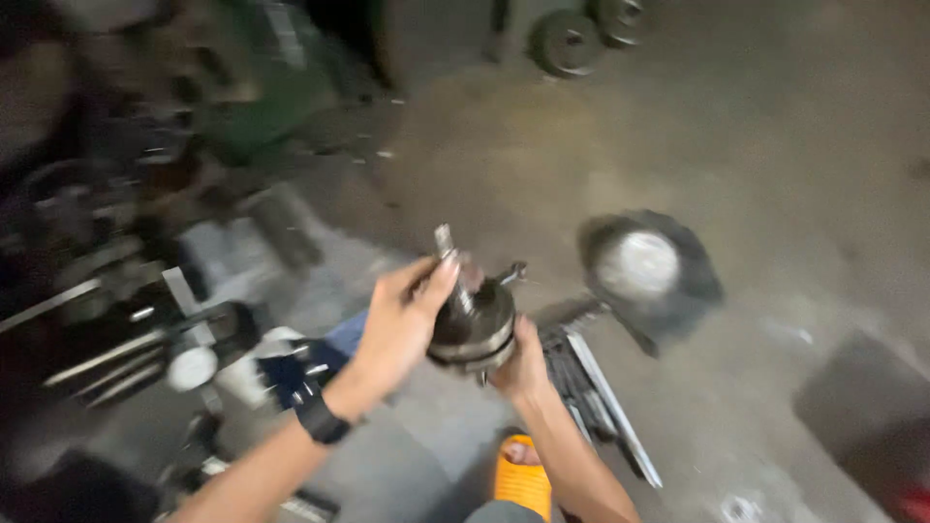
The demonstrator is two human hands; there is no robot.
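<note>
A dark round metal machine part (pixel 475 324) with a short shaft sticking up from its middle is held in front of me over a concrete floor. My left hand (pixel 402 324) grips its left side, thumb near the shaft, and a black band sits on that wrist. From below, my right hand (pixel 523 363) cups the part's right underside. The view is blurred by motion.
A dark pan with a pale round inside (pixel 644 269) lies on the floor to the right. Metal strips (pixel 596 397) lie under my right arm. Machinery and rods (pixel 126 320) crowd the left side. An orange sandal (pixel 523 479) shows at the bottom. Round weights (pixel 567 41) lie far back.
</note>
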